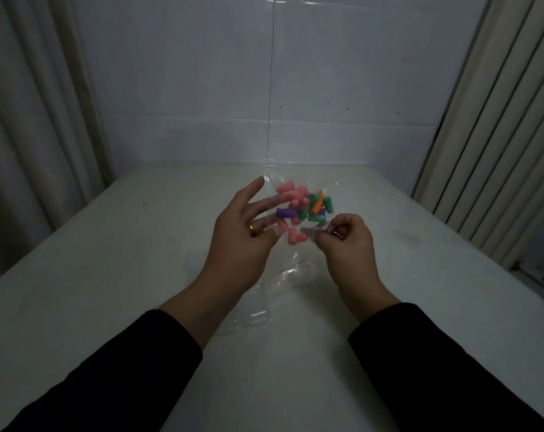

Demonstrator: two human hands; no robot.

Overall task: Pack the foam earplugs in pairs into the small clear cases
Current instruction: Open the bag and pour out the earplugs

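The pale counter (114,275) runs wide and bare on both sides of the hands, with free surface left, right and toward the viewer. Its far edge meets a white glossy wall (327,88), and pleated curtains (30,104) hang close along the left and right edges, narrowing the room toward the back.

The left hand (236,241) is spread open, fingers (258,185) extended and slightly fanned, a ring on one of them. Its fingertips reach into or behind a clear plastic bag (298,182); which, I cannot tell. The foam earplugs (302,207) sit bunched inside that bag, just beyond the hands and above the middle of the counter: pink, green, purple and orange pieces.

The right hand (348,244) is curled nearly closed, thumb and fingers pinching a crinkled bit of the clear plastic at the bag's near edge.

The small clear cases (264,304) lie on the counter between the two forearms, nearer the viewer than the bag; they are hard to make out against the pale surface. Black sleeves (436,369) cover both forearms. The light is dim.
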